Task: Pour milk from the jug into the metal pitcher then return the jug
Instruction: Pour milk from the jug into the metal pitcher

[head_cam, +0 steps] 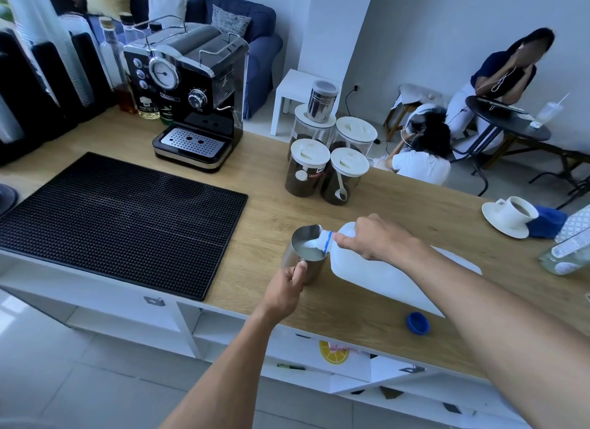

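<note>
A white plastic milk jug (380, 275) lies tilted steeply to the left over the wooden counter (261, 186), its open neck over the rim of the metal pitcher (301, 253). Milk runs from the neck, and white milk shows inside the pitcher. My right hand (373, 240) grips the jug near its neck and handle. My left hand (287, 288) holds the pitcher's handle; the pitcher stands upright on the counter. The jug's blue cap (418, 322) rests on the counter near the front edge, right of the pitcher.
A black rubber mat (118, 218) lies left of the pitcher. An espresso machine (191, 93) stands behind it, with several lidded jars (325, 160) to its right. A cup on a saucer (510, 216), a blue cloth and a glass bottle sit far right. Two people sit beyond the counter.
</note>
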Demonstrator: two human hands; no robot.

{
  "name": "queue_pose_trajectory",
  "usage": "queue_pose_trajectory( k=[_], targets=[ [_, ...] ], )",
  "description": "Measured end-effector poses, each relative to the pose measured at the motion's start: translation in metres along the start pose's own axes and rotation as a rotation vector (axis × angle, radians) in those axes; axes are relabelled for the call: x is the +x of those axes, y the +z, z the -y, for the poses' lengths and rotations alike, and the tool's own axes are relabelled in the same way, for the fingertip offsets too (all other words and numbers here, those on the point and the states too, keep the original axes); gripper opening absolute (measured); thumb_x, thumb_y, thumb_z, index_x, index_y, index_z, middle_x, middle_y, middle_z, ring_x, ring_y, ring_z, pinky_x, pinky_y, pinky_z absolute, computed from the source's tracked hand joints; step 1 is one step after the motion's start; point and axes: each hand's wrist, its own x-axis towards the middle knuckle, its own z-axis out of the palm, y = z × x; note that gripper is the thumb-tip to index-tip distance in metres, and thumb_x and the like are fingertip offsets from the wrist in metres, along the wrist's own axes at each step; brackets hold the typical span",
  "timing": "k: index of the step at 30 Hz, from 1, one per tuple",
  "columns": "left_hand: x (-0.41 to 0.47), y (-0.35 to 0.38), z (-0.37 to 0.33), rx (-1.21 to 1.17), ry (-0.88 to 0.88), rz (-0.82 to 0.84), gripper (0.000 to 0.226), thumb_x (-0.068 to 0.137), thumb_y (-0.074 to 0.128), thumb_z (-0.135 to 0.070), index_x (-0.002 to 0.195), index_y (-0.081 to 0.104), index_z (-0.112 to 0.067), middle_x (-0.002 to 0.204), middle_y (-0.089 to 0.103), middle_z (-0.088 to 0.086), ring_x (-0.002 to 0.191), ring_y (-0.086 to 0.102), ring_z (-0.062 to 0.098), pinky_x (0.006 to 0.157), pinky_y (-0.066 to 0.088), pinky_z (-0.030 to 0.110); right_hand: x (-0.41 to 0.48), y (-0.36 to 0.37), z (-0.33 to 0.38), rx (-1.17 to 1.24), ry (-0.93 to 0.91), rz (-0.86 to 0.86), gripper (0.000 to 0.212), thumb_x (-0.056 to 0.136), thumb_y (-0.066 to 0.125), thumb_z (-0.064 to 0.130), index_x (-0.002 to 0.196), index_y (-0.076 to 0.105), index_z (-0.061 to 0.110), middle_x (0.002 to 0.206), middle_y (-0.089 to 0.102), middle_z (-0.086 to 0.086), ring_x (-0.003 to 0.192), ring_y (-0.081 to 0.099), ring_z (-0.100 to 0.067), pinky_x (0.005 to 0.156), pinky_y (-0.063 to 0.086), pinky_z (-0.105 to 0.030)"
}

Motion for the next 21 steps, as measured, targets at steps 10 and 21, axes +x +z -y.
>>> queue_pose_trajectory(
  k=[10, 21],
  targets=[
    [0.0010, 0.0011, 0.0035, 0.001, -0.015, -0.003, 0.051, 0.104, 0.035, -0.041, 0.059, 0.023, -0.022, 0.051, 0.027, -0.012, 0.049, 0.022, 0.007, 0.053, 0.021, 0.028, 0.0011, -0.0005, -0.0005, 0.015, -0.011, 0.005, 0.063, 0.090, 0.037, 0.067, 0.057, 0.035, 0.014, 0.066, 0.041, 0.000, 0.050, 0.037, -0.018, 0.048, 0.027, -0.028],
    [0.0004, 0.0003, 0.0035, 0.001, 0.000, 0.007, 0.051, 0.104, 0.034, -0.042, 0.059, 0.023, -0.022, 0.049, 0.026, -0.013, 0.048, 0.021, 0.006, 0.053, 0.020, 0.028, 0.0022, 0.0000, -0.0002, 0.005, -0.004, 0.013, 0.063, 0.089, 0.036, 0.068, 0.058, 0.036, 0.014, 0.068, 0.042, 0.000, 0.050, 0.037, -0.018, 0.048, 0.027, -0.028]
  ],
)
